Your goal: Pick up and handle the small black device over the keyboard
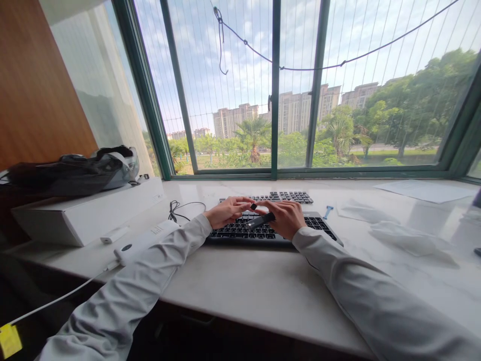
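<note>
Both hands over black keyboard (270,228) on marble sill.
Right hand (285,218) grips a black tool (261,220); left hand (227,210) pinches a small keycap (253,206) (apparently detached).

Both hands cover the middle of the black keyboard (270,231), the small dark piece (253,206) at the left hand's (227,211) fingers is too small to identify, and the yellow tag (9,340) is cut off at the left edge.
</note>
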`<move>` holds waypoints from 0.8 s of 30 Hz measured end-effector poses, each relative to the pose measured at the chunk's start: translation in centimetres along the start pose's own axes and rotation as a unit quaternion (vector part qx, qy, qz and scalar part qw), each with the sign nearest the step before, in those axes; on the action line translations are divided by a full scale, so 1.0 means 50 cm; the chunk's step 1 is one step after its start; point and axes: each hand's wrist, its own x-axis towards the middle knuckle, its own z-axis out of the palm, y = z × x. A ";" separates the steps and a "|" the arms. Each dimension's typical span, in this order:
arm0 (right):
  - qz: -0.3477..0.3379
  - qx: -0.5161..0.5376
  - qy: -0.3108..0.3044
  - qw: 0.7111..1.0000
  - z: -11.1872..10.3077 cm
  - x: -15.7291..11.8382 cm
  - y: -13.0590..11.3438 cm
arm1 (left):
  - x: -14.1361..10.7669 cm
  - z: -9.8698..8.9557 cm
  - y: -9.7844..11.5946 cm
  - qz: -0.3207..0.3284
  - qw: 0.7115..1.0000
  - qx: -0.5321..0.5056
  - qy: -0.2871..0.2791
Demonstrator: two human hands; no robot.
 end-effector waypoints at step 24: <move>0.021 -0.002 -0.025 0.999 -0.003 0.002 0.000 | 0.002 0.011 -0.019 0.055 0.981 0.167 0.080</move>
